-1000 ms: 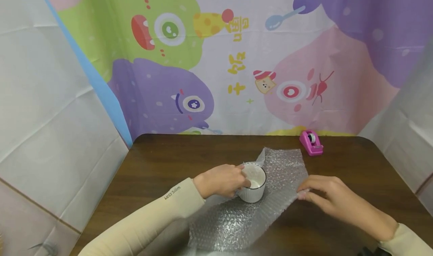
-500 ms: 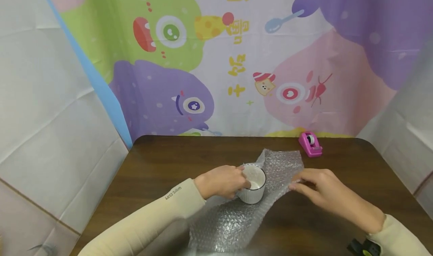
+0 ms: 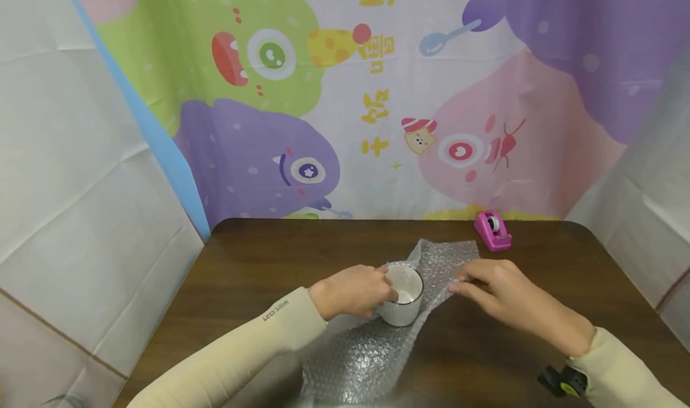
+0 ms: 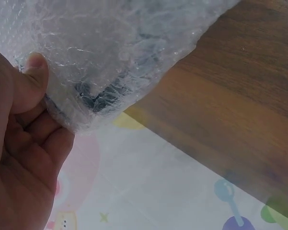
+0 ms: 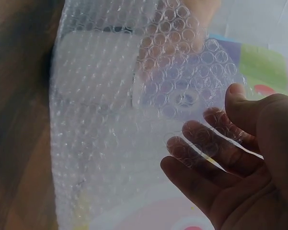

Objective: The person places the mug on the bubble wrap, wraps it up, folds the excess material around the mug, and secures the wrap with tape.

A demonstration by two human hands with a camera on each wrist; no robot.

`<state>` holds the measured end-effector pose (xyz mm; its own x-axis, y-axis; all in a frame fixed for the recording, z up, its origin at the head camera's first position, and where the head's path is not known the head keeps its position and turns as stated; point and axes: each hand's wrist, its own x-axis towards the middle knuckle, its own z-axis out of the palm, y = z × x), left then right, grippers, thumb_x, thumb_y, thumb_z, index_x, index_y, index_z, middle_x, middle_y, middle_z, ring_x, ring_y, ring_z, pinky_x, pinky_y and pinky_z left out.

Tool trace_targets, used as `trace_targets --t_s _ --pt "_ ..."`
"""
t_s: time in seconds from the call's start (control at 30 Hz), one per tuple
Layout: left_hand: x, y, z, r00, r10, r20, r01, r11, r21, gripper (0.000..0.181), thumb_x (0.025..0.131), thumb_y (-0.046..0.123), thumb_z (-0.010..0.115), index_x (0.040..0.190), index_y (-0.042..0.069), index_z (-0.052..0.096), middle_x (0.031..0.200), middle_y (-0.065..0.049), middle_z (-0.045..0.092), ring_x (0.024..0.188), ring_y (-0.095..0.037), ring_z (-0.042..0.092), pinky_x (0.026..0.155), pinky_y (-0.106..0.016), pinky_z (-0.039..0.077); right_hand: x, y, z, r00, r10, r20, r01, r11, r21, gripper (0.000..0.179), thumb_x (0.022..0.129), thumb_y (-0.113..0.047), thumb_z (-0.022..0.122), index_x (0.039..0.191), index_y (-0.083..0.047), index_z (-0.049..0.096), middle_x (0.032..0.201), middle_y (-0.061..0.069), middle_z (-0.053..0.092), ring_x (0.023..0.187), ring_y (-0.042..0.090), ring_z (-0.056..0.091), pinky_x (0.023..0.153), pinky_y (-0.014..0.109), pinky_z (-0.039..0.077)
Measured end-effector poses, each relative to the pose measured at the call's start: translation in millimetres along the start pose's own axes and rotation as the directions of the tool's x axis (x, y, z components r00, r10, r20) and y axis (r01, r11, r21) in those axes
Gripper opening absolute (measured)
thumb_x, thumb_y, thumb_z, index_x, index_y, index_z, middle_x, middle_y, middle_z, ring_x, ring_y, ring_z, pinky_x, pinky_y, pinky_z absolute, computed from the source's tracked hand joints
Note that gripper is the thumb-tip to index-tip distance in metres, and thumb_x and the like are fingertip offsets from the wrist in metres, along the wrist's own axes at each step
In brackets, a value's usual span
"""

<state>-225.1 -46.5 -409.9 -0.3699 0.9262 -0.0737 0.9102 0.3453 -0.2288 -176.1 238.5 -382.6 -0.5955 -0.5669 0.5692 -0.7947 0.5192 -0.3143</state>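
Note:
A white ribbed cup with a dark rim stands upright on a strip of clear bubble wrap laid slantwise over the table. My left hand grips the cup's left side, fingers over the rim. The left wrist view shows its thumb pressing wrap at the rim. To the right of the cup, my right hand pinches the raised edge of the wrap between thumb and fingers. Through the lifted wrap, the right wrist view shows the cup's pale side.
A pink tape dispenser sits near the back right of the dark wooden table. Behind the table hangs a cloth printed with cartoon monsters. Pale sheets line the sides. A black device is at my right wrist.
My right hand has moved left and slightly up, drawing the wrap's edge closer to the cup. The left hand and the cup have stayed in place.

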Motion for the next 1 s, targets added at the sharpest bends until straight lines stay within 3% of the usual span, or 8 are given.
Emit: trace_targets --t_s 0.17,0.5,0.8,1.0 --pt "-0.7 -0.1 2.3 1.0 0.002 0.006 -0.001 1.0 -0.026 0.018 0.085 0.016 0.078 0.1 0.026 0.076 0.093 0.009 0.072 0.101 -0.018 0.071 0.09 -0.03 0.06 7.8 0.8 3.7 0.999 0.029 0.017 -0.029 1.0 0.003 0.022 0.081 -0.006 0.083 0.084 -0.024 0.07 0.076 -0.019 0.062 0.068 -0.007 0.048 0.059 0.012 0.043" --pt "-1.1 -1.4 7.8 1.0 0.004 -0.006 -0.005 1.0 -0.027 0.015 0.088 0.018 0.077 0.1 0.026 0.075 0.094 0.009 0.072 0.097 -0.018 0.069 0.081 -0.03 0.061 29.4 7.4 18.5 0.999 0.031 0.009 -0.03 0.999 -0.019 0.018 0.085 -0.008 0.081 0.081 -0.02 0.069 0.073 -0.017 0.06 0.067 -0.004 0.048 0.061 0.015 0.045" --pt "-0.3 -1.7 5.8 1.0 0.003 0.002 -0.003 0.999 -0.032 0.02 0.088 0.017 0.077 0.105 0.026 0.077 0.096 0.009 0.073 0.102 -0.019 0.07 0.081 -0.031 0.061 40.5 9.8 24.9 0.999 0.046 0.024 -0.046 0.999 0.004 0.019 0.087 -0.011 0.081 0.082 -0.021 0.067 0.074 -0.016 0.059 0.066 -0.002 0.047 0.058 0.017 0.044" --pt "-0.2 -2.2 4.1 1.0 -0.002 -0.002 0.002 1.0 -0.03 0.019 0.089 0.017 0.077 0.105 0.026 0.077 0.095 0.008 0.073 0.103 -0.019 0.07 0.084 -0.03 0.061 45.5 11.8 31.2 1.0 0.005 0.006 -0.005 1.0 0.013 0.018 0.085 -0.008 0.082 0.083 -0.019 0.068 0.075 -0.013 0.06 0.066 -0.002 0.046 0.056 0.014 0.041"
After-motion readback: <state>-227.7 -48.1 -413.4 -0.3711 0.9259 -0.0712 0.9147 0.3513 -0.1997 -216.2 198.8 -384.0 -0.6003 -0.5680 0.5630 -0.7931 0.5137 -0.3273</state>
